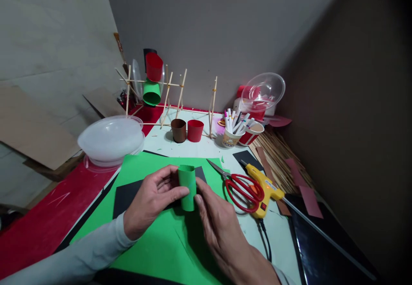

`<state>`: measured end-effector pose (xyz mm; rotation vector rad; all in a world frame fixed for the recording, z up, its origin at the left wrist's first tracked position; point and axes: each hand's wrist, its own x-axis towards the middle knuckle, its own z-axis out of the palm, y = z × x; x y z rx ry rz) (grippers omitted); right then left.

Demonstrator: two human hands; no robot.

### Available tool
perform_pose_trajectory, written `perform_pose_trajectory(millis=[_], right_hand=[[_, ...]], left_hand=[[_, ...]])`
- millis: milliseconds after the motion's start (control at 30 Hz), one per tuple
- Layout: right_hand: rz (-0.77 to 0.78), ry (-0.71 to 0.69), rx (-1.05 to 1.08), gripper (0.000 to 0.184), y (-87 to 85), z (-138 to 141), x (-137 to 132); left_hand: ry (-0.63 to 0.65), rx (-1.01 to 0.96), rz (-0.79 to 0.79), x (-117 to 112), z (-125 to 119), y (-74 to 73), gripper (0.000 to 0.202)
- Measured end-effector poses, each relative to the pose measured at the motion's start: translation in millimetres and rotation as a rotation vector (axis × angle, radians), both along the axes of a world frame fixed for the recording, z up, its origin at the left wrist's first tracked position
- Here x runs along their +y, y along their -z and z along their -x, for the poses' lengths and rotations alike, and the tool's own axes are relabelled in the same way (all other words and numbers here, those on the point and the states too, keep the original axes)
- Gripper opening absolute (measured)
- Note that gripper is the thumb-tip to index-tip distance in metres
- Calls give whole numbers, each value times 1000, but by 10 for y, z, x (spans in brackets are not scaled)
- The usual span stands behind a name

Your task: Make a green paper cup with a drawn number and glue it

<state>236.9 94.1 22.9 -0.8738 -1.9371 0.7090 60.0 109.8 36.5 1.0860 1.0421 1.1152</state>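
Note:
Upright between my hands is a green paper tube (187,178), held above a large green paper sheet (154,238). My left hand (157,197) grips it from the left, with the thumb across its front and the fingers behind. From the right, my right hand (219,216) pinches the tube's lower right side between thumb and fingers. Beneath my hands a piece of black paper (127,197) lies on the green sheet. Red-handled scissors (243,190) rest just right of my right hand, partly over a yellow glue gun (265,186).
Brown (178,131) and red paper cups (195,131) stand ahead, near a wooden stick frame (180,87) with red and green paper tubes on it. Plastic bowls (111,137) sit left. At right are a cup of markers (231,138) and a bundle of sticks (286,165).

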Motion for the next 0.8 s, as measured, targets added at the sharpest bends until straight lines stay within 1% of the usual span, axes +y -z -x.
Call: perform_pose_trajectory(millis=[167,233,300,367,433,533,633,733,800], right_hand=[[73,-82,50,39,19,5,-6],[106,-73,57,36,38,3,-6],[170,-56,67,31,51,1,-7],[253,-54,96,26,56,3,-10],[320,-81,142,22,54,8,-14],[393,-128,212,20,50,15,-22],[415,-129,232,22,57,13,-26],[418,-100,201,25,61,11,-19],[429,-115,218,24,53,14,-12]], left_hand=[[-48,126,-153,-90,-29,26,30],[-78,170,-197,-116,-33,49,33],[-106,188,-210,-121,-35,66,36],[-106,189,-207,-110,-36,70,35],[-68,176,-194,-97,-39,59,30],[-4,122,-141,-90,-48,20,27],[30,68,-80,-99,-57,-22,28],[40,44,-58,-108,-53,-41,29],[39,26,-46,-106,-41,-43,31]])
